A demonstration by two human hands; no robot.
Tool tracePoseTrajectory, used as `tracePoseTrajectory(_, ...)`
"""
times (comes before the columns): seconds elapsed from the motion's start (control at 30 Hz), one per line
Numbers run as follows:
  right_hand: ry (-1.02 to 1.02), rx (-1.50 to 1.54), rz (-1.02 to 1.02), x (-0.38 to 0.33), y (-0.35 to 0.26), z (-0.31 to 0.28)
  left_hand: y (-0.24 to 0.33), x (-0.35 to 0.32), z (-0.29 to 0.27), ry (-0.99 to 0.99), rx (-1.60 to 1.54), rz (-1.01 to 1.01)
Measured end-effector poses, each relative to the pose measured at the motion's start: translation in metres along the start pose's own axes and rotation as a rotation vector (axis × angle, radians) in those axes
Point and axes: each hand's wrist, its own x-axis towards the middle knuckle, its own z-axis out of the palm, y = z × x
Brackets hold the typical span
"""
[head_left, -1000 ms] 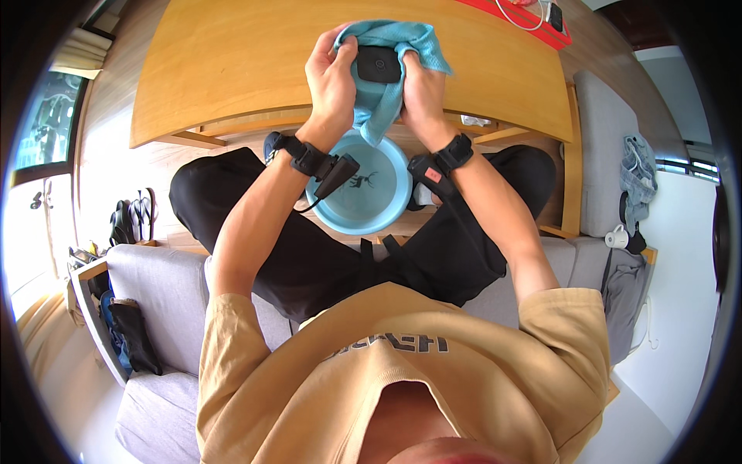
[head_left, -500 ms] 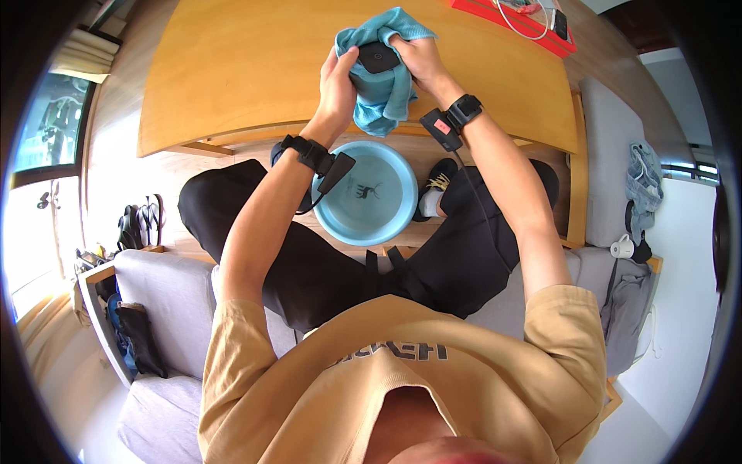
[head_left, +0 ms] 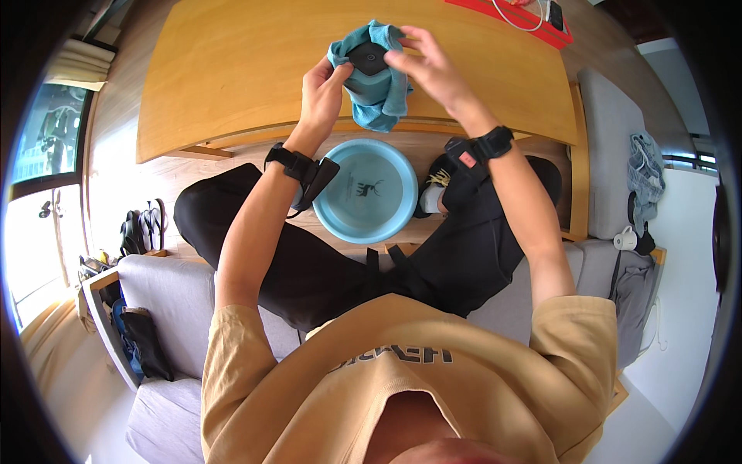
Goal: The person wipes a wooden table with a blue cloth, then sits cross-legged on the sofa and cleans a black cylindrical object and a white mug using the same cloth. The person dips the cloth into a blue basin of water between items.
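A light blue cloth (head_left: 376, 108) is wrapped around a dark, smooth, rounded object (head_left: 369, 59) with a small round mark on top. What kind of thing it is, I cannot tell. Both are above the front part of the wooden table, and the cloth's lower end hangs near its edge. My left hand (head_left: 322, 97) is closed on the left side of the cloth, its thumb by the dark object. At the right side, my right hand (head_left: 433, 71) has its fingers apart, with the thumb against the cloth beside the object. Each wrist wears a black strap with a small device.
Below the cloth, a light blue basin (head_left: 366, 193) with a deer print stands on the floor between my legs. The wooden table (head_left: 255, 69) stretches ahead, with a red tray (head_left: 533, 29) holding cables at far right. A white mug (head_left: 624, 238) rests on the grey sofa's right side.
My right hand has loosened from the cloth, its fingers now spread and its wrist further right. The cloth and dark object have shifted slightly left, and more of the object's top shows.
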Motion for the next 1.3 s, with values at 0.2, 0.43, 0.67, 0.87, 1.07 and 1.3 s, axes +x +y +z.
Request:
tracePoseTrajectory(0.2,0.006,-0.435,-0.282,0.004,0.014,0.027,0.014,0.000,-0.004,0.127,-0.130,-0.134)
tracePoseTrajectory(0.43,-0.454,-0.196,-0.164,0.022,-0.001,-0.012,0.024,0.008,-0.022,-0.014,0.042,-0.300)
tracePoseTrajectory(0.67,-0.103,-0.537,-0.470,0.013,-0.004,-0.004,0.032,0.018,-0.027,0.065,0.498,-0.107)
tracePoseTrajectory(0.87,-0.076,-0.517,-0.326,0.003,-0.007,0.008,0.050,0.027,-0.039,-0.151,1.003,0.370)
tracePoseTrajectory(1.07,-0.155,-0.445,-0.301,0.007,-0.005,0.004,0.082,0.030,-0.057,-0.513,0.800,0.045)
tracePoseTrajectory(1.3,-0.282,-0.385,-0.258,0.008,-0.014,-0.005,0.078,0.021,-0.049,-0.479,0.971,0.080)
